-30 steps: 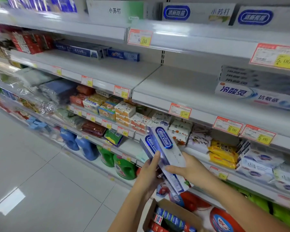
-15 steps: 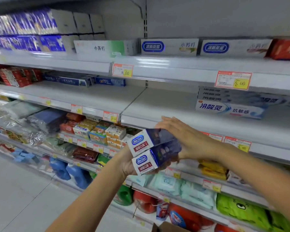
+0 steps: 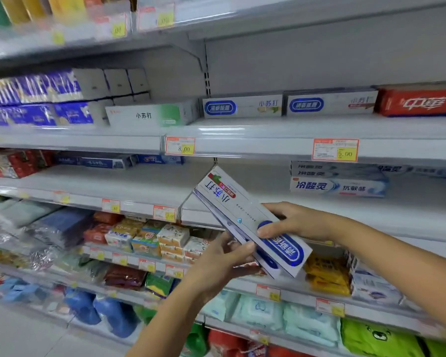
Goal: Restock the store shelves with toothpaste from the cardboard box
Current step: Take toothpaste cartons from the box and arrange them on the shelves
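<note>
**Shelving step.** Left hand [image 3: 223,262] and right hand [image 3: 298,222], fingers [image 3: 242,248] clasped round two stacked toothpaste boxes [image 3: 229,202], hold them tilted before the part-bare middle shelf [image 3: 371,215]. The next move likely calls for levelling the boxes and sliding them in.

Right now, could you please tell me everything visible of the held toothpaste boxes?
The toothpaste boxes are two long white card cartons, stacked. Blue oval logos mark their lower ends; the top one's raised end carries inverted Chinese lettering and red. They tilt diagonally in the air before the shelf. The right hand grips from above, the left hand from below.
</note>
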The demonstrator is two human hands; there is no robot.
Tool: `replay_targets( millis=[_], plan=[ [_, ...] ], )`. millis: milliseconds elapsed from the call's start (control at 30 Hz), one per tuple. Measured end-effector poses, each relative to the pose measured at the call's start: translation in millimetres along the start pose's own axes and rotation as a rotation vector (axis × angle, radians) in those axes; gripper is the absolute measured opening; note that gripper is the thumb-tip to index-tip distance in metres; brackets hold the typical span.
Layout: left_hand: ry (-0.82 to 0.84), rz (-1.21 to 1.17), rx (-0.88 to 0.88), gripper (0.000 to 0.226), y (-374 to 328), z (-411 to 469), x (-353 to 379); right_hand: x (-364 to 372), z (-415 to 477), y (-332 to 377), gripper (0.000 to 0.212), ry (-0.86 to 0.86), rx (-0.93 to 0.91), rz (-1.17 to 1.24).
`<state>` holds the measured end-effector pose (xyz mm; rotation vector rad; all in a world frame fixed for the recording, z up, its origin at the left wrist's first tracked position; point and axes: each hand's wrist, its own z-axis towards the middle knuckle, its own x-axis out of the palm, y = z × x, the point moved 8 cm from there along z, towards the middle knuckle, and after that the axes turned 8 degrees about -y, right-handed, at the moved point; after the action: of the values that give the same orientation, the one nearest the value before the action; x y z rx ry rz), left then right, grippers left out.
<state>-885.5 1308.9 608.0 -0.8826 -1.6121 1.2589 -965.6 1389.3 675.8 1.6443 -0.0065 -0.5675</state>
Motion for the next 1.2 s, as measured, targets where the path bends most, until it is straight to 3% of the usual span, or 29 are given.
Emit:
replay_targets(
  millis=[167,467,667,800,933,1033,1200],
  plan=[
    [-0.114,-0.063,0.096,0.053,-10,2,10,-13,-6,4,0.048,-0.091,0.004,0.136],
    [-0.073,0.074,0.142,0.034,-41,8,32,-37,-20,4,0.076,-0.187,0.056,0.221],
    [0.048,0.290,0.316,0.069,-104,6,69,-58,-39,39,0.053,-0.418,-0.076,0.433],
    [0.131,0.364,0.355,0.062,-149,17,97,-84,-52,65,0.045,-0.532,-0.193,0.548],
    [0.202,0.547,0.352,0.048,-190,36,122,-117,-66,90,0.036,-0.601,-0.209,0.368],
    [0.244,0.660,0.345,0.050,-221,58,137,-155,-77,97,0.030,-0.668,-0.197,0.205],
    [0.292,0.856,0.382,0.071,-256,95,149,-242,-117,91,0.021,-1.103,-0.101,-0.344]
  ],
)
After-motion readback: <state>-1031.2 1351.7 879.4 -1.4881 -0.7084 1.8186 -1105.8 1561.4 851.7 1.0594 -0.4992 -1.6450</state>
